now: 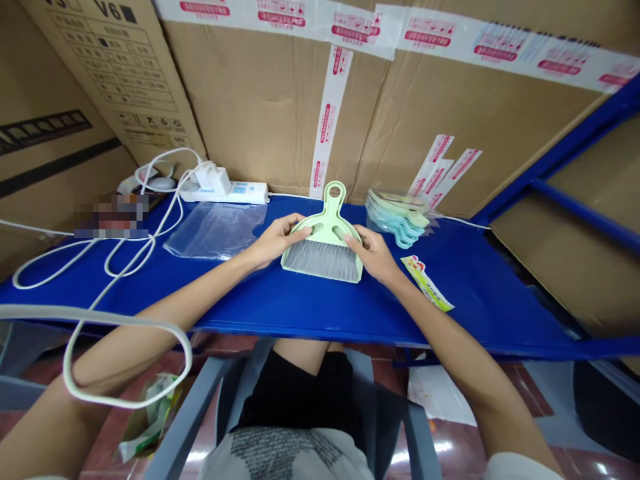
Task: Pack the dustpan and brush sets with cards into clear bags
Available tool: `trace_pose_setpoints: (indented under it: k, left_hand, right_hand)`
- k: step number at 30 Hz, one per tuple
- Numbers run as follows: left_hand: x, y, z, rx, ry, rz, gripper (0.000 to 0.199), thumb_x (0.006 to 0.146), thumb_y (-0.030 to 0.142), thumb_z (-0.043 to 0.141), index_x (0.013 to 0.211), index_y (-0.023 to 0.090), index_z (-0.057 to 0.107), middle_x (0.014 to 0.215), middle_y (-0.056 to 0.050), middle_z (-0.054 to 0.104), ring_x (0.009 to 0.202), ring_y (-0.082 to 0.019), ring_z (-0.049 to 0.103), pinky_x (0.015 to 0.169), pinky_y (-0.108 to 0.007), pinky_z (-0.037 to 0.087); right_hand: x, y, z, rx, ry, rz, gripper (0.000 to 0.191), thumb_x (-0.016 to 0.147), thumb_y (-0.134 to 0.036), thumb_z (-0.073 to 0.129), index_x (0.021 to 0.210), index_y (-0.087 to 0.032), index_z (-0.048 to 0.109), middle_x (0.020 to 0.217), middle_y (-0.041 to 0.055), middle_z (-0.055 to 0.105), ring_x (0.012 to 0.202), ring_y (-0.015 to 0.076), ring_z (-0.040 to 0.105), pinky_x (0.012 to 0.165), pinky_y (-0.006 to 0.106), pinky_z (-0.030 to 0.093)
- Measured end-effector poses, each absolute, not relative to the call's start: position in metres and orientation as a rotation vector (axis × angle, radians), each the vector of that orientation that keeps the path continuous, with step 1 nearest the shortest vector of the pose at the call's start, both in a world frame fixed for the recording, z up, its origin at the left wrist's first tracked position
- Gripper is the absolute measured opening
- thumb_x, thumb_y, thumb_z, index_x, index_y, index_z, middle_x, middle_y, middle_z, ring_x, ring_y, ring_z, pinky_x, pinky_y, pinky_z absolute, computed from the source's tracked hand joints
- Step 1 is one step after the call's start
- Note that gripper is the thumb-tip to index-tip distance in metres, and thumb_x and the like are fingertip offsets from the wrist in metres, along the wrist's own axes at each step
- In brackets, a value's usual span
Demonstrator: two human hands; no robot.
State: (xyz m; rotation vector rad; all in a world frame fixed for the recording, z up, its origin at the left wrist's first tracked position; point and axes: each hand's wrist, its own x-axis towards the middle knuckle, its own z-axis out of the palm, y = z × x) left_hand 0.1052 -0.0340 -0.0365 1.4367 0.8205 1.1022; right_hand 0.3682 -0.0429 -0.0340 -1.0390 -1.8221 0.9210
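A pale green dustpan (pixel 356 269) with a matching hand brush (pixel 325 257) nested in it stands tilted on the blue table, its looped handle pointing away from me. Grey bristles face me along the near edge. My left hand (pixel 277 240) grips the set by its left side, thumb on the brush's green top. On the opposite side my right hand (pixel 374 253) holds it the same way, thumb pressed near the right slot. The fingers behind the set are partly hidden.
Bagged green and blue dustpan sets (pixel 397 217) lie at the back right, near a yellow-green label card (pixel 427 283). A clear plastic bag (pixel 217 230) lies left, before a white power strip (pixel 247 193). Looping white cables (pixel 150 250) cross the left side. Cardboard walls (pixel 280 107) enclose the back.
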Motion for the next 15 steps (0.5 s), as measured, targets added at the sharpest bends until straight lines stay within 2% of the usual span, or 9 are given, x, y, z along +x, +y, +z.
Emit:
trace_pose_setpoints:
  k: [5,10,15]
  left_hand:
    - [0.106,-0.035,-0.037,1.461,0.84,1.09,0.05,0.076,0.052,0.092,0.101,0.017,0.067,0.085,0.001,0.066,0.073,-0.013,0.056,0.067,-0.025,0.039]
    - [0.107,-0.039,-0.036,1.563,0.841,1.062,0.048,0.084,0.057,0.084,0.102,0.017,0.066,0.087,0.001,0.063,0.076,-0.014,0.055,0.069,-0.025,0.039]
    - [0.111,-0.045,-0.034,1.654,0.838,1.021,0.051,0.09,0.065,0.075,0.097,0.016,0.065,0.081,0.002,0.057,0.074,-0.014,0.049,0.068,-0.026,0.035]
  right_hand:
    - [0.368,-0.044,-0.032,-1.054,-1.85,0.904,0.054,0.092,-0.071,0.065,0.106,-0.019,0.069,0.084,0.0003,0.06,0.073,0.0167,0.051,0.065,0.029,0.038]
    - [0.364,-0.049,-0.03,-1.041,-1.891,0.872,0.049,0.095,-0.07,0.063,0.099,-0.021,0.063,0.082,-0.0019,0.057,0.074,0.0161,0.049,0.067,0.029,0.036]
    - [0.357,-0.056,-0.031,-1.026,-1.923,0.855,0.042,0.103,-0.065,0.054,0.095,-0.023,0.055,0.085,-0.0022,0.056,0.08,0.0172,0.052,0.073,0.03,0.037]
